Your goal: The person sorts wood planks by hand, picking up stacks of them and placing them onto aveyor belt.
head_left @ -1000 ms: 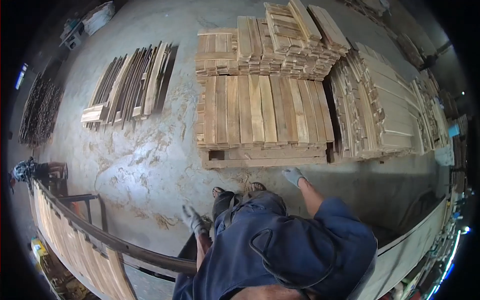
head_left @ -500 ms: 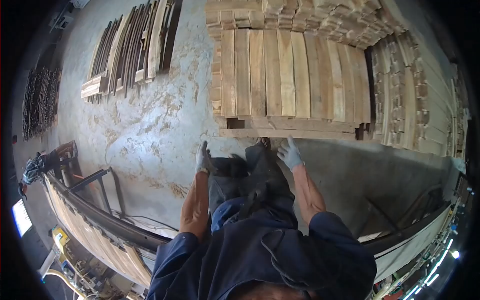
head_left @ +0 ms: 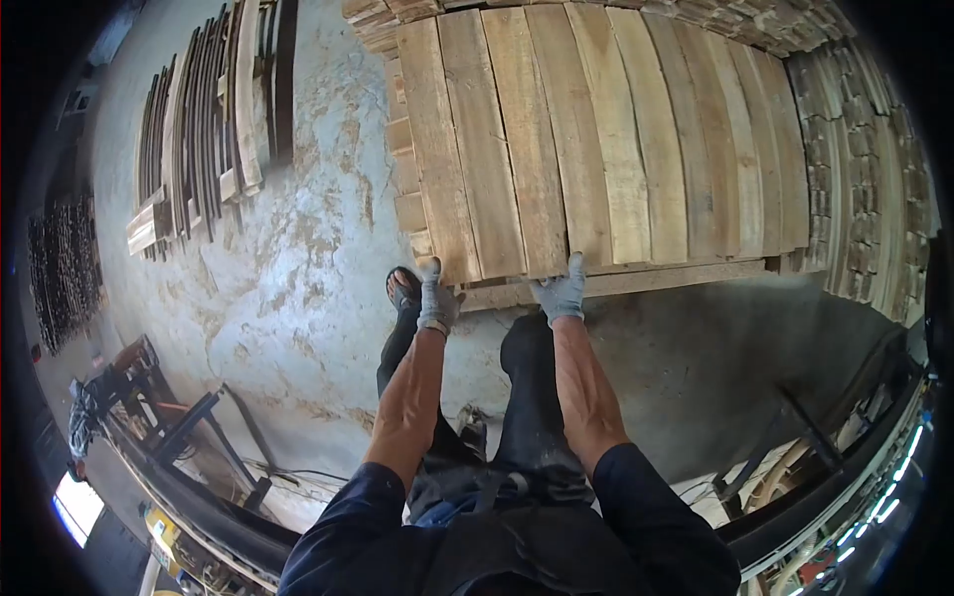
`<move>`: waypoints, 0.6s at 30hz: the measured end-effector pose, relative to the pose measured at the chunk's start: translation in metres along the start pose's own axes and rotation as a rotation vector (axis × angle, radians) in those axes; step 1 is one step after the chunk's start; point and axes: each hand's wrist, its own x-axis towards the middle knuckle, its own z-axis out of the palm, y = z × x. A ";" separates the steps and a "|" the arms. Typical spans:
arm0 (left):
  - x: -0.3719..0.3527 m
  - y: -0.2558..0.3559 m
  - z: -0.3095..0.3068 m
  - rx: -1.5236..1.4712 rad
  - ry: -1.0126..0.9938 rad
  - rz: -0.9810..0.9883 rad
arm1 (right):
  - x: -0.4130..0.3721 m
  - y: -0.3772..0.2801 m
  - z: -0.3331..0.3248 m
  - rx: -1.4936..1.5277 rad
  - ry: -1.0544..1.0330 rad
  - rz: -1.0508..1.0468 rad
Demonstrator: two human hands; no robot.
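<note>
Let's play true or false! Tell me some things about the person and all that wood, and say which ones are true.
1. The left hand and the right hand both touch the near ends of the planks. True.
2. The hands are bare. False: they wear grey gloves.
3. The planks rest on a table. False: the stack sits on the concrete floor.
4. More boards lie on the floor to the left of the stack. True.
</note>
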 end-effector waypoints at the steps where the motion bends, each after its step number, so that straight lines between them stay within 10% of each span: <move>1: 0.011 -0.006 -0.002 -0.064 0.005 0.064 | 0.006 0.007 -0.001 0.052 -0.037 -0.063; 14: 0.025 0.011 -0.046 0.141 -0.106 0.482 | -0.041 0.059 0.023 -0.004 0.114 -0.147; 18: 0.029 0.038 -0.059 0.243 -0.063 0.254 | -0.040 0.054 0.016 -0.105 0.226 0.090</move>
